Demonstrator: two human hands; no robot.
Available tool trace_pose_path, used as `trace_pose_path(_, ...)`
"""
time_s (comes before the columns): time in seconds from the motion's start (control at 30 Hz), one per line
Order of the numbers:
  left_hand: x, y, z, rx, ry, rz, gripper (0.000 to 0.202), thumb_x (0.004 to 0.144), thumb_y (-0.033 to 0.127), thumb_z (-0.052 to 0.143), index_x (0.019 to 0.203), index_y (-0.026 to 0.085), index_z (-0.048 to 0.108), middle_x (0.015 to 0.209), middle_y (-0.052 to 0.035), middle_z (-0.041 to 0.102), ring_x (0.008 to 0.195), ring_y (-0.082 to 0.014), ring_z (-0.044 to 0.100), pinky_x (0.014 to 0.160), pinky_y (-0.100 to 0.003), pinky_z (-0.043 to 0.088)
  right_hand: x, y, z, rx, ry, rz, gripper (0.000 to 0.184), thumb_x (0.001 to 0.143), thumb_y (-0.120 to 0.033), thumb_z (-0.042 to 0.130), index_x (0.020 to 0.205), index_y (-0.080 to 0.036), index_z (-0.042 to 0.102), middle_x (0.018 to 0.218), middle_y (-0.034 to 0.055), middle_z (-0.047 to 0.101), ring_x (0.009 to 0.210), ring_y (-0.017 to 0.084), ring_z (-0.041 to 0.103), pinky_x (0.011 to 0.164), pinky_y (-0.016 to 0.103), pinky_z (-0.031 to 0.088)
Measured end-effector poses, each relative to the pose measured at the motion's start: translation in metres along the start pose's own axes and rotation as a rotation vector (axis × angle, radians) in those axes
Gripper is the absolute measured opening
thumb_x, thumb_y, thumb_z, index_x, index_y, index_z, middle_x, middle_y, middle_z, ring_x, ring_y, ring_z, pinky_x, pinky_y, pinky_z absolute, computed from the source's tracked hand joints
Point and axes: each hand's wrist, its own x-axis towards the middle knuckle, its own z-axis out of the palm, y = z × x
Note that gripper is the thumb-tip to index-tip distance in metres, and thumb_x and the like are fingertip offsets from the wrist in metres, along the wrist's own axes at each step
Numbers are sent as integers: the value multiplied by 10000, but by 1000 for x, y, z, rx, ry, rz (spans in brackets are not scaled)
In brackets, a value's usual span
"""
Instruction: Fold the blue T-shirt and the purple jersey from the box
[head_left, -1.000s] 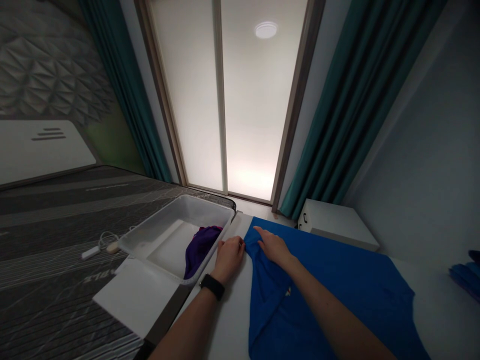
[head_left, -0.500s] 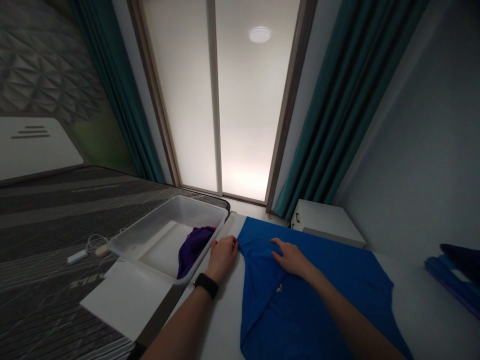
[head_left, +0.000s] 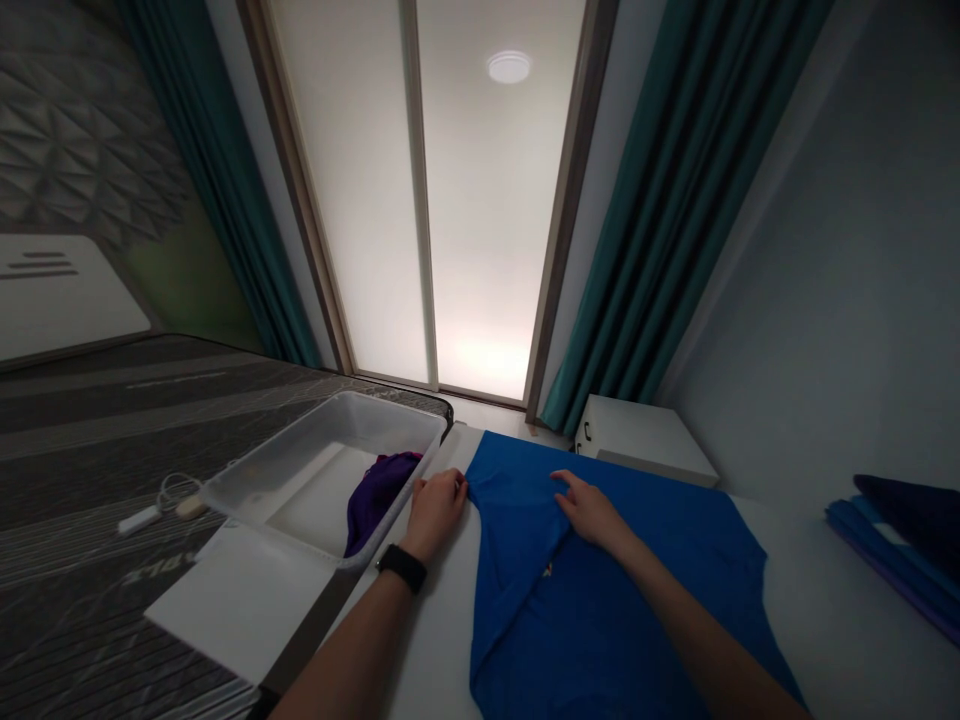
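Note:
A blue T-shirt (head_left: 615,620) lies spread over a white tabletop, its left part folded over in a slanting flap. A small pale mark, perhaps a logo, shows beside the fold. At the shirt's far left edge, my left hand (head_left: 436,510) pinches the cloth; a black watch (head_left: 403,567) is on that wrist. My right hand (head_left: 591,512) rests on or just over the shirt near the flap's top, thumb and index finger apart. Its other fingers are partly hidden.
Left of the table, a translucent plastic bin (head_left: 270,480) holds purple cloth (head_left: 382,495) on a dark striped bed (head_left: 75,450). A white board (head_left: 240,600) lies beside it. Folded clothes (head_left: 900,545) are stacked at right. A white cabinet (head_left: 645,440) stands beyond the table.
The view has shifted slightly, moving most things a little left in the picture. My right hand has moved slightly right relative to the shirt; my left hand keeps its pinch on the edge.

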Motion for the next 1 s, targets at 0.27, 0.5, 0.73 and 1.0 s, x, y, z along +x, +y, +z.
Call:
trace_pose_path(0.27, -1, 2, -2, 11, 34, 31, 204, 978, 278, 435, 954, 214, 628, 934, -40, 690, 930, -215, 628, 843, -356, 366, -18, -7, 2, -150, 183, -65, 391, 966, -181, 369, 1329, -181, 514, 1204, 142, 586, 1080, 266, 566, 853, 361, 439)
trace_pose_path(0.5, -8, 13, 5, 15, 92, 243, 282, 956, 296, 475, 1204, 210, 580, 1153, -88, 609, 1092, -260, 533, 914, -392, 394, -66, -24, 6, -86, 59, -454, 470, 863, -3, 398, 1233, -224, 585, 1180, 80, 599, 1104, 233, 526, 938, 394, 413)
trace_pose_path(0.73, -13, 21, 10, 55, -67, 289, 363, 948, 325, 493, 1299, 244, 538, 1219, -90, 571, 1125, -271, 502, 959, -419, 368, -90, -23, 8, -10, 14, -472, 442, 732, 77, 391, 963, -231, 607, 1054, 34, 585, 1046, 202, 509, 947, 398, 396)
trace_pose_path(1.0, -12, 21, 9, 28, -63, 289, 269, 943, 313, 516, 1194, 267, 601, 1204, -71, 568, 1122, -257, 495, 967, -403, 354, -108, -46, 18, 47, -22, -569, 480, 776, -14, 470, 1167, -268, 585, 1088, 46, 565, 1082, 221, 482, 1000, 418, 349)
